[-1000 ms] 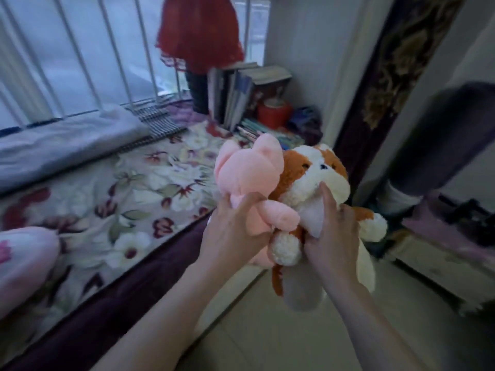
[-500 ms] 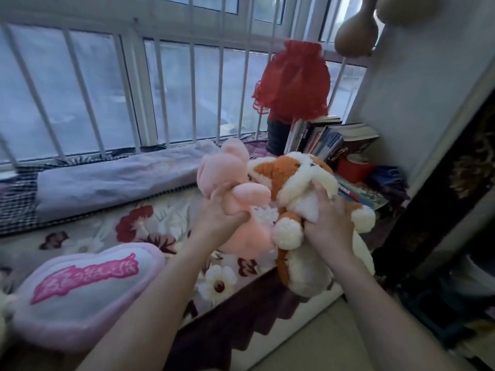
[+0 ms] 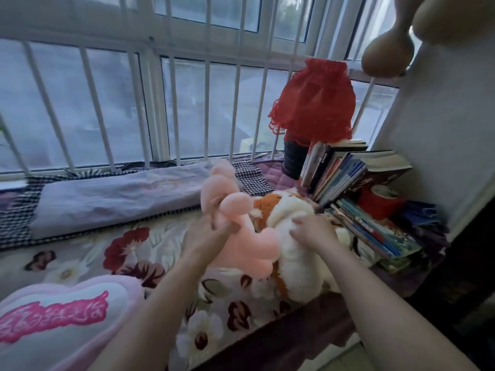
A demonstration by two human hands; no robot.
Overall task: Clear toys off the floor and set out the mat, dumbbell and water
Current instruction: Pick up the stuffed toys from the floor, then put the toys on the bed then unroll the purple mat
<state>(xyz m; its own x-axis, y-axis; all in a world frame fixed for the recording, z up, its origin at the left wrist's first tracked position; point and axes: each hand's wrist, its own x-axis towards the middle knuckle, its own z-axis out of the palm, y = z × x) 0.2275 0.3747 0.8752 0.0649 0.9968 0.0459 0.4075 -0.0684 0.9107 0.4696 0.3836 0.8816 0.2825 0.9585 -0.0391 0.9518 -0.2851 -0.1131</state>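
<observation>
A pink plush toy [image 3: 238,236] and an orange-and-white plush dog [image 3: 292,261] lie together on the flowered cover [image 3: 134,253] of the window seat. My left hand [image 3: 211,231] is shut on the pink plush toy near its middle. My right hand [image 3: 313,228] presses down on the white back of the plush dog, fingers curled into the fur. The dog's head is partly hidden behind the pink toy. No mat, dumbbell or water shows in view.
A pink heart-shaped pillow [image 3: 59,317] lies at lower left. A folded lilac blanket [image 3: 115,194] runs along the barred window. Leaning books [image 3: 345,172], a red box [image 3: 380,199] and a red-shaded lamp [image 3: 313,103] fill the right corner. Two gourds [image 3: 385,52] hang above.
Both hands carried the two plush toys from over the floor up to the window seat and lowered them onto the flowered cover. The view swung left and upward toward the window.
</observation>
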